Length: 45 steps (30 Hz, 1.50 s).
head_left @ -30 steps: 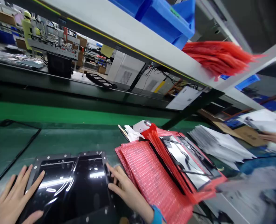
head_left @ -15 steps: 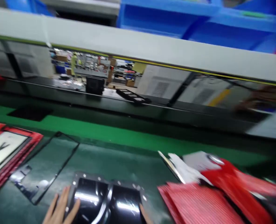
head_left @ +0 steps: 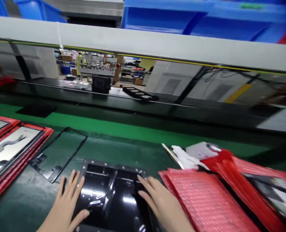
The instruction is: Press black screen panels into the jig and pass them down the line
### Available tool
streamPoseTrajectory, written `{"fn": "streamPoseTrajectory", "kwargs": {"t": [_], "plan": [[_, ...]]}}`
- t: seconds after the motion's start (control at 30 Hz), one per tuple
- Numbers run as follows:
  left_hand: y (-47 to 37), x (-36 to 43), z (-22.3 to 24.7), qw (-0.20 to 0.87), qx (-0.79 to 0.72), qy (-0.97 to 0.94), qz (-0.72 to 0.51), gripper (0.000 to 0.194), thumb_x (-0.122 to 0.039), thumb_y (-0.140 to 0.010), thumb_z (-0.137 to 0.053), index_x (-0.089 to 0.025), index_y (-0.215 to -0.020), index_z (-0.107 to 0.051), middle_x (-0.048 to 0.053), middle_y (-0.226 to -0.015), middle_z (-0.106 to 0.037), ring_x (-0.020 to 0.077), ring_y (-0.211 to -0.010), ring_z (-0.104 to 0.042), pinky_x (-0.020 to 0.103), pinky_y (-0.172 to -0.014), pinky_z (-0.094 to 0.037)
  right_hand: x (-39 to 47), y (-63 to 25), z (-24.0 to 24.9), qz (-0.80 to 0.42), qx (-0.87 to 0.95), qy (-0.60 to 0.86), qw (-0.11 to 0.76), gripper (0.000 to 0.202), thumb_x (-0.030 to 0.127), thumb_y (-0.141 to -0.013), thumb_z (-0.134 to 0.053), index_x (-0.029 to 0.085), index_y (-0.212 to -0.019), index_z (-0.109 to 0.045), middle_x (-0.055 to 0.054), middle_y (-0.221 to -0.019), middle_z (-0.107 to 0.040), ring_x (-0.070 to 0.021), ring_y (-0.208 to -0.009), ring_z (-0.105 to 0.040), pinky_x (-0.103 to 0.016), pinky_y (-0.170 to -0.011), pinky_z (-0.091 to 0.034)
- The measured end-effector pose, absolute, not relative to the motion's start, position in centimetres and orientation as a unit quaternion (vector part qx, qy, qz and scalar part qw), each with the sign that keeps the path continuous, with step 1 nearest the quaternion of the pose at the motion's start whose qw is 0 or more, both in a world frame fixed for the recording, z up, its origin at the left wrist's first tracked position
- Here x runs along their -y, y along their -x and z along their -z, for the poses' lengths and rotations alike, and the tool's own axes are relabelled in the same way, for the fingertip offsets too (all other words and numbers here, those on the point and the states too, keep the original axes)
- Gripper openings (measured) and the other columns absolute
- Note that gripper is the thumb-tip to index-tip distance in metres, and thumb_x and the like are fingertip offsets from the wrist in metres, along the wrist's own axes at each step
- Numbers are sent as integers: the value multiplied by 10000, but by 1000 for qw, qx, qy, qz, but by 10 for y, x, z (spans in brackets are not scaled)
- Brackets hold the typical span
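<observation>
Compared with a second ago, the view has swung leftward: the stack of red bubble-wrap pouches (head_left: pixel 205 199) now sits at the right edge of the picture, and a second pile of red pouches topped by a silvery panel (head_left: pixel 9 151) has come into sight at the far left, while the glossy black rectangular panel with screw holes round its rim (head_left: pixel 111 196) has stayed flat on the dark green bench mat (head_left: pixel 123 154), directly in front of the person. Both hands have kept their places on it, so the work seems unchanged in stage. The left hand (head_left: pixel 66 203) lies spread, fingers fanned over the panel's left rim, thumb on the glossy face. The right hand (head_left: pixel 159 201) rests flat and loosely spread on the right rim, just beside the pouches. A thin black rectangular frame (head_left: pixel 58 154) lies near the left hand, apart from it.
</observation>
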<state>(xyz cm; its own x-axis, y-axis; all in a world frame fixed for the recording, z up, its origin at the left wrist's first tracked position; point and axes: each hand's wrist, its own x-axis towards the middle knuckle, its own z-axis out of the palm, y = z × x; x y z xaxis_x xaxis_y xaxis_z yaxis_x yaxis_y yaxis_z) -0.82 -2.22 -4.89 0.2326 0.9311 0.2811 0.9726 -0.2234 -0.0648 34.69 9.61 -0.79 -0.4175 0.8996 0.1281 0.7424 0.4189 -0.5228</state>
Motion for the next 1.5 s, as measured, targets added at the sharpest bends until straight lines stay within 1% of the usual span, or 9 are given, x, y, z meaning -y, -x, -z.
{"fn": "streamPoseTrajectory", "kwargs": {"t": [0.17,0.4,0.57,0.73,0.9,1.07,1.17,1.27,1.5], "plan": [[13,19,56,149,603,776,111,904,-620,-878,-522,-107,-1541,-186,168,-1579,-282,378,-1483,-146,595,-1193,-9,-124,-280,-15,-143,899,363,198,489,132,-941,-425,296,-1397,-497,-52,-1295,-622,-217,-1198,-565,-426,-989,-494],[7,20,55,155,620,760,121,897,-622,-887,-501,-132,-1551,-150,177,-1559,-317,377,-1476,-184,627,-1174,53,-136,-253,6,-155,913,324,195,693,-59,-754,-365,205,-1383,-492,-94,-1194,-636,-228,-1151,-555,-451,-982,-460],[-1,18,57,90,647,733,190,755,-506,-956,-443,-162,-1553,-133,170,-1573,-297,363,-1485,-152,661,-1172,-64,-149,-252,-2,-317,843,338,274,580,7,-778,-388,229,-1292,-540,-54,-1093,-637,-204,-1089,-574,-431,-996,-450],[4,13,62,-70,641,700,307,447,-297,-992,-420,-302,-1435,-358,85,-1605,-255,321,-1499,-93,663,-1133,-260,-154,-269,-36,-388,828,311,260,505,126,-875,-448,256,-1360,-500,-42,-1138,-660,-204,-1116,-586,-443,-1040,-416],[14,21,90,-262,626,618,397,498,-351,-970,-477,-349,-1452,-356,63,-1565,-354,299,-1440,-309,517,-1106,-375,-133,-320,-31,-455,697,433,346,384,390,-915,-565,231,-1263,-587,-85,-1254,-638,-241,-1165,-586,-400,-952,-486],[9,11,90,-419,596,479,490,525,-438,-927,-550,-339,-1423,-409,1,-1505,-457,275,-1429,-340,454,-1164,-295,-102,-339,-13,-597,567,446,351,366,544,-868,-630,179,-877,-632,10,-692,-611,-155,-634,-602,-265,-590,-485],[1,-6,66,-476,588,341,558,639,-509,-801,-700,-311,-1369,-484,5,-1465,-508,300,-1409,-377,419,-1178,-279,-101,-332,-16,-588,545,439,406,415,580,-818,-683,178,-879,-602,39,-641,-541,-124,-585,-541,-239,-556,-451],[-4,-17,41,-540,567,231,578,705,-510,-680,-802,-345,-1313,-537,-14,-1424,-553,321,-1379,-422,398,-1095,-428,-104,-326,-22,-585,543,432,419,459,618,-810,-671,178,-916,-593,43,-637,-523,-113,-552,-506,-235,-521,-428],[-11,-17,6,-591,554,156,565,723,-426,-624,-861,-417,-1283,-564,-43,-1337,-626,305,-1252,-564,321,-873,-593,-103,-324,-28,-590,524,424,444,441,600,-815,-680,180,-925,-604,43,-662,-513,-103,-573,-501,-216,-514,-408]]}}
